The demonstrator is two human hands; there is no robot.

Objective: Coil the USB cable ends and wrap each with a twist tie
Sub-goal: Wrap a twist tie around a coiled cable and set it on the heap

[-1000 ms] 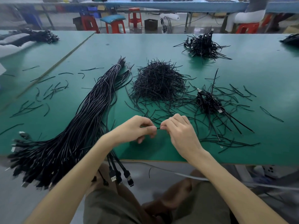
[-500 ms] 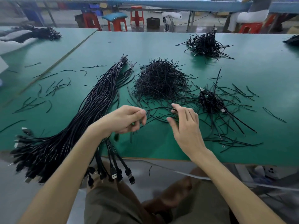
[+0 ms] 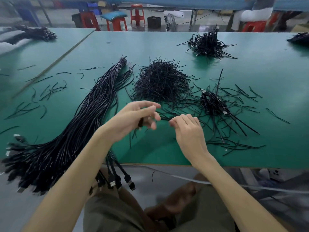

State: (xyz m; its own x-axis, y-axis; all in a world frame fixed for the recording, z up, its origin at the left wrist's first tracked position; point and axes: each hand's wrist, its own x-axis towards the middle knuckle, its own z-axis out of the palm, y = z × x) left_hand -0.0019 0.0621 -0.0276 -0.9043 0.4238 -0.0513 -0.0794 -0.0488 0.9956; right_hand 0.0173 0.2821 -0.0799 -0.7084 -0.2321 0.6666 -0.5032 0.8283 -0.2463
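A long bundle of black USB cables (image 3: 80, 124) lies on the green table (image 3: 167, 47), with plugs hanging over the front edge. My left hand (image 3: 132, 119) hovers just right of the bundle; its fingers are loosely curled round a dark piece of USB cable (image 3: 141, 122), and thin strands dangle below it. My right hand (image 3: 189, 133) is close beside it, fingertips pinching the end of a black twist tie (image 3: 164, 119) that runs toward the left hand. A heap of loose twist ties (image 3: 160, 81) sits just beyond both hands.
A small pile of tied cables (image 3: 214, 104) lies to the right among scattered ties, and a bigger pile (image 3: 207, 44) sits further back. Stray ties (image 3: 48, 91) dot the left side. Red stools (image 3: 117, 24) and another bench stand behind the table.
My hands parted and reached toward the ties half a second ago. The right hand has since pulled back, fingers curled on a tie, and the left hand has lifted with its thumb raised.
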